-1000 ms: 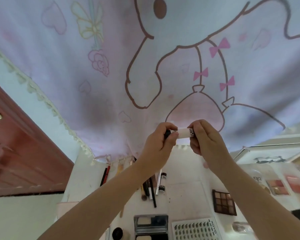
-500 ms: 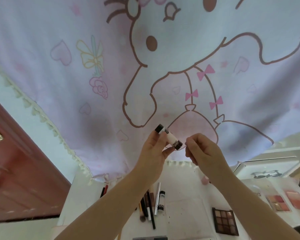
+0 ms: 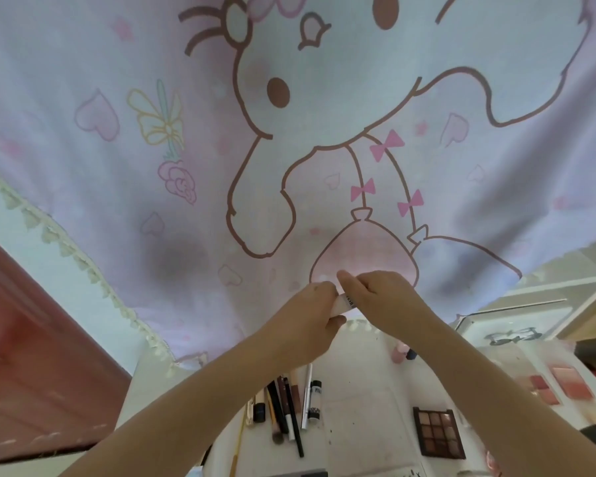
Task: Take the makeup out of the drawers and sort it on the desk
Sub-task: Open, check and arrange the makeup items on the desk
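A small white makeup tube (image 3: 342,303) with dark lettering is held up in front of the curtain, gripped from both sides. My left hand (image 3: 310,316) curls round its left end. My right hand (image 3: 381,299) pinches its right end, and most of the tube is hidden by the fingers. Below, on the white desk (image 3: 358,407), lie a row of pencils, brushes and slim tubes (image 3: 289,404) and an open eyeshadow palette (image 3: 437,432).
A lilac curtain (image 3: 289,149) with a cartoon rabbit hangs behind the desk. Blush pans (image 3: 561,387) and a small pink bottle (image 3: 400,352) sit at the right. A red-brown door (image 3: 31,356) is on the left. A white frame with a bow (image 3: 510,333) stands far right.
My right hand, apart from the tube half a second ago, has come back onto it; both hands hold it again. The view has tilted upward.
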